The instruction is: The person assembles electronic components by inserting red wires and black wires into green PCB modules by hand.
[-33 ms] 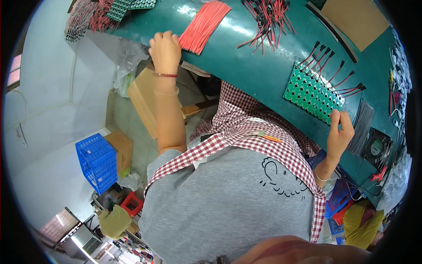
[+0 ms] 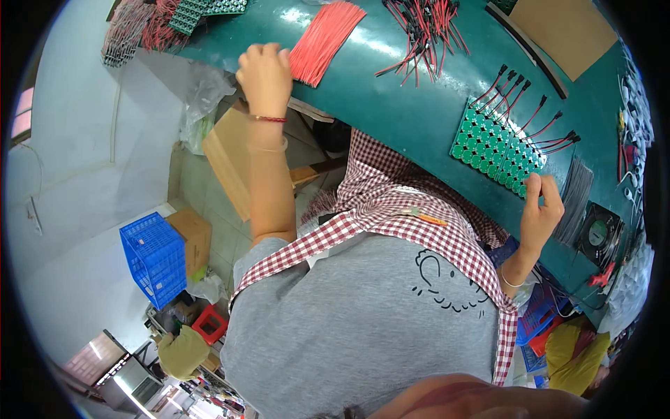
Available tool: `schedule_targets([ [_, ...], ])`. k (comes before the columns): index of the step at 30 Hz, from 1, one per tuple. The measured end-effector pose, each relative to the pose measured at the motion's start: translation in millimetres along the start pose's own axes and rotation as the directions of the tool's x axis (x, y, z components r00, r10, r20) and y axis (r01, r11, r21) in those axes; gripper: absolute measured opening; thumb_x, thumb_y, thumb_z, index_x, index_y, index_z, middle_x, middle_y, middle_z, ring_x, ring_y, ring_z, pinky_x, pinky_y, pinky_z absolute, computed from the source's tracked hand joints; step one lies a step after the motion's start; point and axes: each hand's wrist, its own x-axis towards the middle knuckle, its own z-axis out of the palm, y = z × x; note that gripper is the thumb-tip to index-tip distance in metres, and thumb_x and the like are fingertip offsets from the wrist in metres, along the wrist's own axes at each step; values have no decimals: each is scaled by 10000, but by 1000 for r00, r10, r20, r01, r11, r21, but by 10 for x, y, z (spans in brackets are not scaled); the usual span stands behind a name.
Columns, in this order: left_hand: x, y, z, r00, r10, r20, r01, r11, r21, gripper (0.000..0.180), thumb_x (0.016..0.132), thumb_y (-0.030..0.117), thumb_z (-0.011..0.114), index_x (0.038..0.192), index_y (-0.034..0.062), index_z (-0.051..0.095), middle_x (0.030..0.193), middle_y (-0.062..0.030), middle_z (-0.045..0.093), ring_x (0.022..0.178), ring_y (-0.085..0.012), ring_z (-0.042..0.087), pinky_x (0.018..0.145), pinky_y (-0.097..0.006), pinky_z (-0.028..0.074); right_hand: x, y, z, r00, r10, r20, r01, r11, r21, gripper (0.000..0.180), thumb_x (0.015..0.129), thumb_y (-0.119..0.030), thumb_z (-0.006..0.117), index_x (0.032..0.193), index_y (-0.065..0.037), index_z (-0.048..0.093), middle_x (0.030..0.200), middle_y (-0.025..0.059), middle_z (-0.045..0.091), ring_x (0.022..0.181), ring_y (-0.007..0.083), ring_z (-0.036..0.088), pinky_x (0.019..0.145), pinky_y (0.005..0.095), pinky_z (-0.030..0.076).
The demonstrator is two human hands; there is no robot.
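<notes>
My left hand (image 2: 264, 73) rests on the near edge of the green table (image 2: 391, 105), fingers curled, with nothing visible in them. It sits just left of a flat bundle of red wires (image 2: 326, 40). My right hand (image 2: 541, 209) pinches the near corner of a green circuit board (image 2: 495, 150) lying on the table. Several red and black leads with black plugs run from that board's far side. A checked apron over a grey shirt fills the middle of the view.
A pile of red-and-black connector leads (image 2: 426, 28) and a brown cardboard sheet (image 2: 565, 31) lie farther back. Grey wires (image 2: 576, 188) and a black fan (image 2: 599, 234) sit at the right. Under the table stand cardboard boxes (image 2: 227, 157) and a blue crate (image 2: 153, 255).
</notes>
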Motion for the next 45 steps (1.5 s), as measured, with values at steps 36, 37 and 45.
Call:
schedule_targets([
  [36,274,381,-47,991,-52,127,34,989,146,227,857,202,570,915,23,696,872,-199,675,795,-373,649,695,-442,501,11,1395,-838,883,458,-104,-456,785,-418,214,817,-172,605,743,27,619,697,218,616,702,392,614,665,439,484],
  [37,291,327,-8,990,-48,134,29,989,142,227,857,202,570,915,23,696,872,-199,675,795,-373,649,695,-442,501,34,1383,-873,871,486,-78,-473,782,-406,222,817,-177,606,744,32,614,695,218,612,697,393,609,660,431,482],
  [45,217,293,-175,989,9,148,-20,997,72,215,866,156,546,958,4,668,807,-193,664,725,-330,647,652,-409,490,-64,1645,-935,877,477,-53,-470,876,111,215,857,-167,627,881,46,649,698,35,618,567,111,540,550,265,437],
])
